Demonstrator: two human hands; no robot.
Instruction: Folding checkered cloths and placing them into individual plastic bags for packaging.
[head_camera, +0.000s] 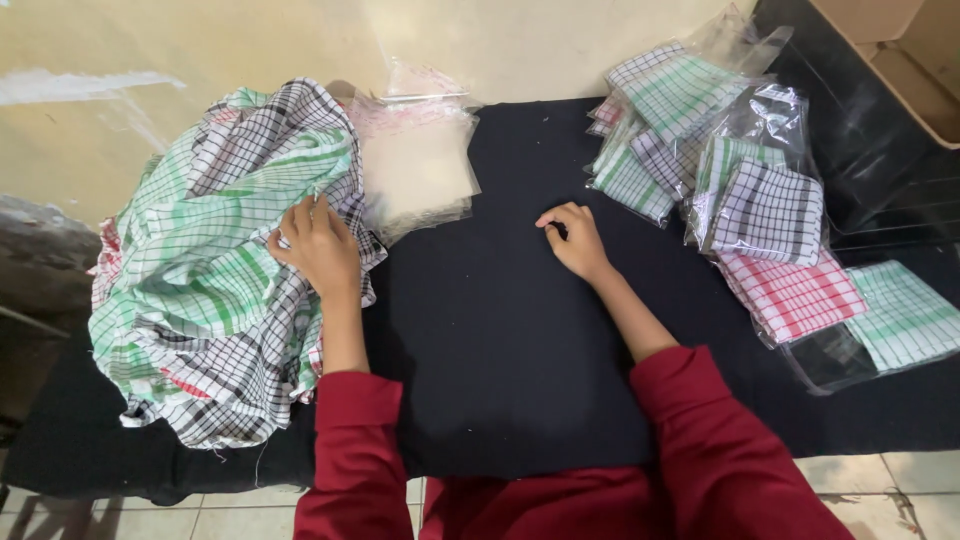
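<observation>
Sitting at a black mat (500, 330) spread over a tiled floor, red sleeves reaching forward. Left hand (315, 245) resting on the pile (215, 270) of loose checked cloths at the left, fingers bent and pressing into the top cloth near its edge; pinching it or only touching, impossible to tell from here. Right hand (575, 240) lying on the bare mat in the middle, fingers loosely curled, holding nothing.

Judging progress from the layout: packing looking partly done. Lying at the right, a heap of folded cloths already sealed in clear bags (740, 190), spreading from the wall down toward the mat's right edge. Waiting at the left, the loose pile, large and still unfolded, green, black and a little red check mixed together. Leaning just beside it against the wall, a stack of empty bags (415, 170), flat and clear.

Counting: roughly eight bagged cloths showing, several overlapping, so no exact number; among them green ones, black ones and one clearly red. Loose cloths too tangled for counting. Empty bags forming one stack, sheets not separable by eye. One cardboard box (900, 50) sitting at the top right corner, only partly in view.
</observation>
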